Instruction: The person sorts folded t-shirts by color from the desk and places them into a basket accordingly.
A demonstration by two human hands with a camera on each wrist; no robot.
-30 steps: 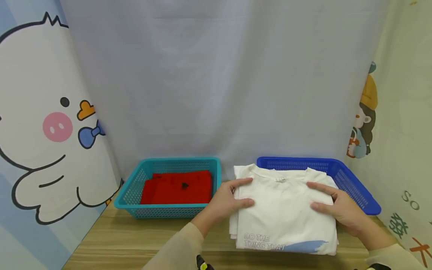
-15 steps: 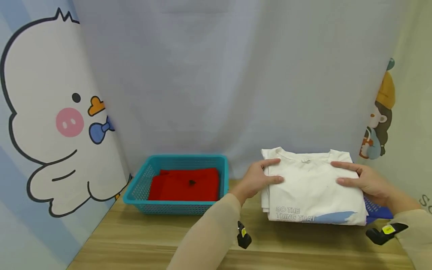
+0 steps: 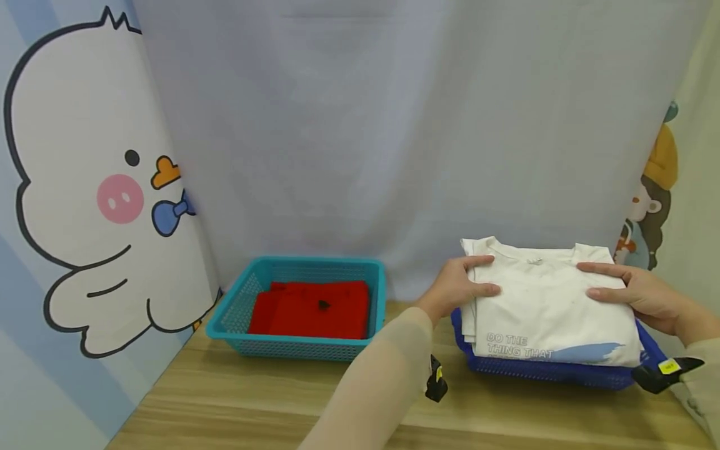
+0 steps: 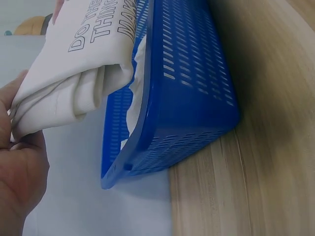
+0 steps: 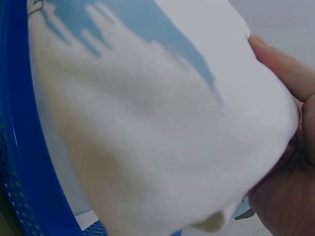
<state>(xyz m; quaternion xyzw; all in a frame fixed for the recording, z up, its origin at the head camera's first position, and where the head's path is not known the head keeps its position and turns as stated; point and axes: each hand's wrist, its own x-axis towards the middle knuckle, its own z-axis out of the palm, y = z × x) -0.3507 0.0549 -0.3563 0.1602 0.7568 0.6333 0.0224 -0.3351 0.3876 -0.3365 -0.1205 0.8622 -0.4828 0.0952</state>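
Observation:
A folded white T-shirt [image 3: 545, 300] with grey lettering and a blue brush stroke is held level over the dark blue basket [image 3: 540, 370]. My left hand [image 3: 457, 286] grips its left side, thumb and index finger on top, the other fingers hidden beneath. On the opposite side my right hand [image 3: 647, 297] grips it the same way. The left wrist view shows the shirt's folded layers [image 4: 74, 98] above the basket's rim, with white cloth [image 4: 137, 93] inside the basket below. In the right wrist view the blue rim lies close to the shirt's edge.
A teal basket [image 3: 304, 347] with folded red clothing [image 3: 317, 310] stands to the left on the wooden table [image 3: 242, 394]. A grey curtain [image 3: 394, 125] hangs behind both baskets. Printed cartoon panels [image 3: 73, 187] flank the table.
Both hands have carried the white T-shirt from in front of the blue basket to above it. The head view has shifted slightly. The teal basket's contents look the same.

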